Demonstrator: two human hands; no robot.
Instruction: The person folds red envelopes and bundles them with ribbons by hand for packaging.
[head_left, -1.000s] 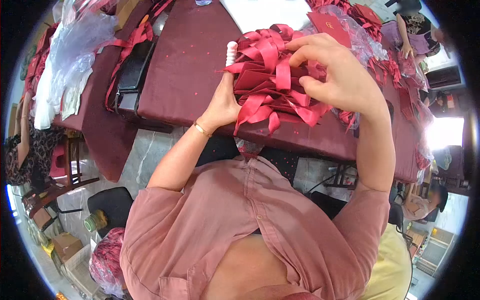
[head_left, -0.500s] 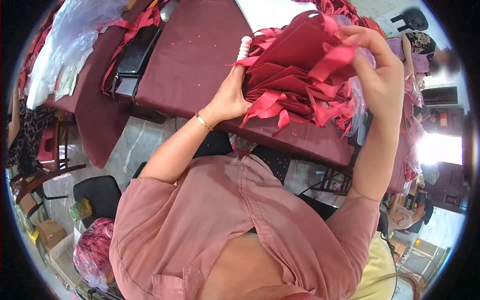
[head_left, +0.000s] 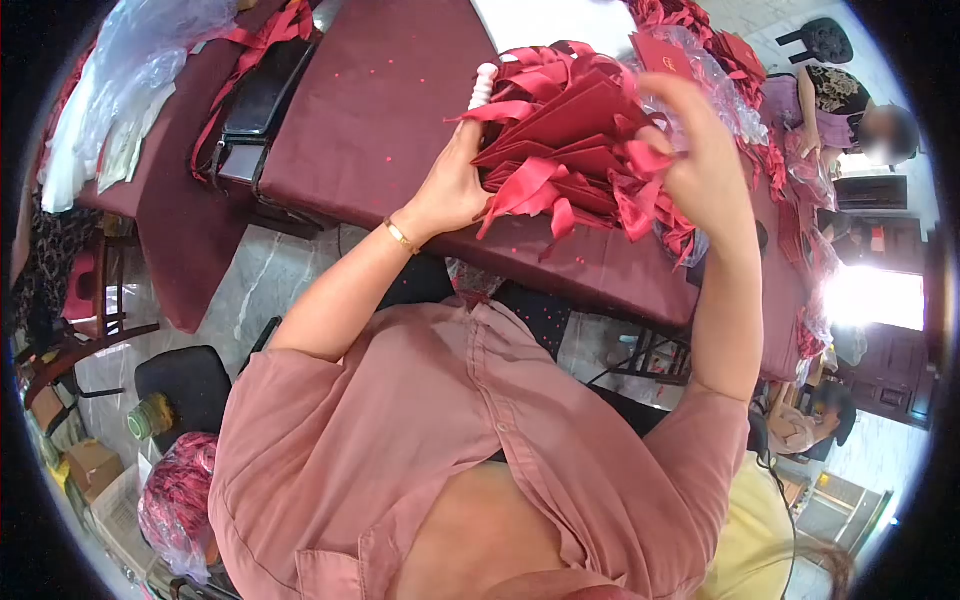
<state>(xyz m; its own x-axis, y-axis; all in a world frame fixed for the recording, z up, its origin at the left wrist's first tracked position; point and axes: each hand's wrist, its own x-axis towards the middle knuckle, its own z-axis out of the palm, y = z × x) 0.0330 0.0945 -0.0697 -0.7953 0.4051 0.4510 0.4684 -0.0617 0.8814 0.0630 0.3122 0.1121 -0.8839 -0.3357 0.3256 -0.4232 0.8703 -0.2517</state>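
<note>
A thick bundle of dark red folded cards with red satin ribbons [head_left: 570,130] is held up over the table edge by my left hand [head_left: 455,185], closed around its left end. A pale ribbed piece [head_left: 484,85] rises at the fingertips of that hand. My right hand [head_left: 700,160], blurred by motion, is at the bundle's right side; its curved fingers and thumb are apart, right at the card edges and a loose ribbon loop [head_left: 645,157]. Ribbon ends [head_left: 530,190] hang from the bundle's lower side.
A maroon cloth-covered table [head_left: 350,120] lies ahead, with a white sheet [head_left: 550,22] at its back. Plastic-wrapped red ribboned items and a red card with gold lettering [head_left: 662,58] are beyond the bundle. A black bag [head_left: 265,90] sits left. Another person [head_left: 840,90] is at far right.
My right hand has moved left and down toward the bundle. The upper card it was lifting now lies closer to the others, and more of the table behind shows.
</note>
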